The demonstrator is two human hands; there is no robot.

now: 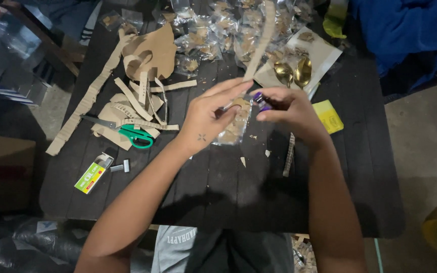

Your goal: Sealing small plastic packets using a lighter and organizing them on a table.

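- A small clear plastic bag (233,121) of tan pieces was held above the middle of the dark slatted table (218,192), between the two hands.
- The left hand (208,119) gripped the bag's left edge, fingers extended toward 1 o'clock.
- The right hand (292,111) was closed around a small purple stapler (260,100) at the bag's top right corner.
- A long cardboard strip (261,40) ran from the bag's top toward 12 o'clock.
- At 12 o'clock lay a heap of filled clear bags (218,30).
- At 1 o'clock, two gold spoons (294,72) rested on a white sheet (324,50); a yellow pad (328,116) lay at 3 o'clock.
- At 9 o'clock, green-handled scissors (127,132) lay on cardboard offcuts (142,55).
- At 8 o'clock sat a staple box (93,174), loose staples beside it.
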